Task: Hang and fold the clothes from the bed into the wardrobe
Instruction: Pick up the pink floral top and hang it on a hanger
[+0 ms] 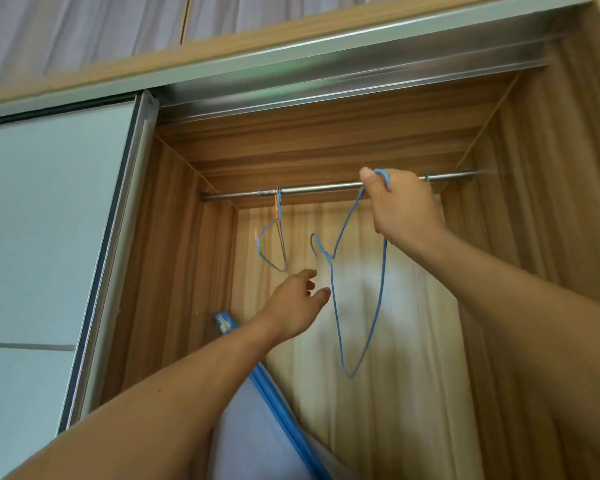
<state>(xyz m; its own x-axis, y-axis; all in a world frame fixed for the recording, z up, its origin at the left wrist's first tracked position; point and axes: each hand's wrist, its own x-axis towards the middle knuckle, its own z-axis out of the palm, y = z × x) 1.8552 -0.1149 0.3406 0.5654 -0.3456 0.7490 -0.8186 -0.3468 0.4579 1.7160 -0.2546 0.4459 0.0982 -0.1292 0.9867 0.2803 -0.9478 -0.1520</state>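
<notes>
The blue wire hanger (381, 289) dangles tilted inside the wardrobe (181, 254), just below the rail (319, 188). At its 1 o'clock the right hand (404, 206) pinches one corner. At 8 o'clock the left hand (297, 304), fingers loosely spread, hovers beside the hook. Spare hangers (280, 206) hang at 10 o'clock.

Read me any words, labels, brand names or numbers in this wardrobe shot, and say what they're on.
None can be read.
The white patch on the blue-edged bag: too blurred to tell if it is lettering.
The blue wire hanger, rail, sliding door: no markings.
</notes>
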